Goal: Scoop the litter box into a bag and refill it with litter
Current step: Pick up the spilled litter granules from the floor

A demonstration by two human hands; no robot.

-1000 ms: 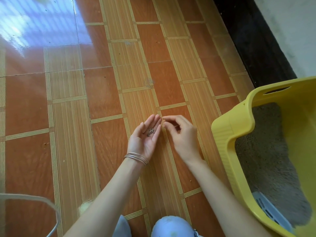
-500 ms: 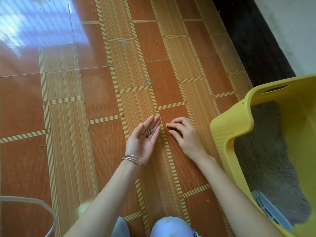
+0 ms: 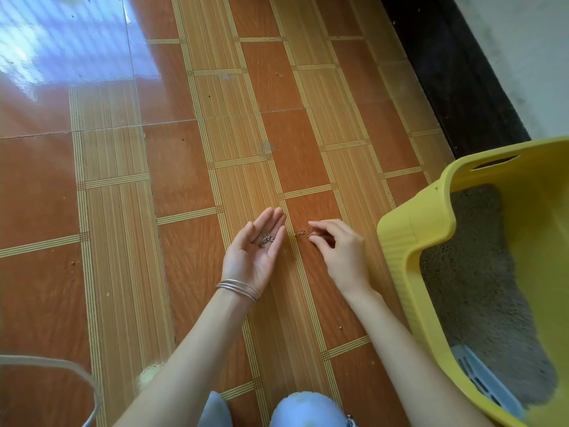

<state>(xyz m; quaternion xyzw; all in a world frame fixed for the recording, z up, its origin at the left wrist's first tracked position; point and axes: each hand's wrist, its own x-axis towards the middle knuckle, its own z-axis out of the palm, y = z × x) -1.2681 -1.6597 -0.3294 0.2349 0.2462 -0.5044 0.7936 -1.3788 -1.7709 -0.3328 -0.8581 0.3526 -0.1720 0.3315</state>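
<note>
Cupping tiny round grey pellets (image 3: 266,239) in a flat, open left hand (image 3: 256,253) — right hand (image 3: 337,249) fingers curl at more on glossy floor tiles (image 3: 184,167), beside the smooth yellow litter box (image 3: 409,241).

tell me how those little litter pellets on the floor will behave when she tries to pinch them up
The litter pellets look small and round, so they will probably roll on the glossy tiled floor if nudged. They seem light and loose: the right hand likely gets only a few per pinch. The ones on the flat left hand could spill if it tilts.
</note>
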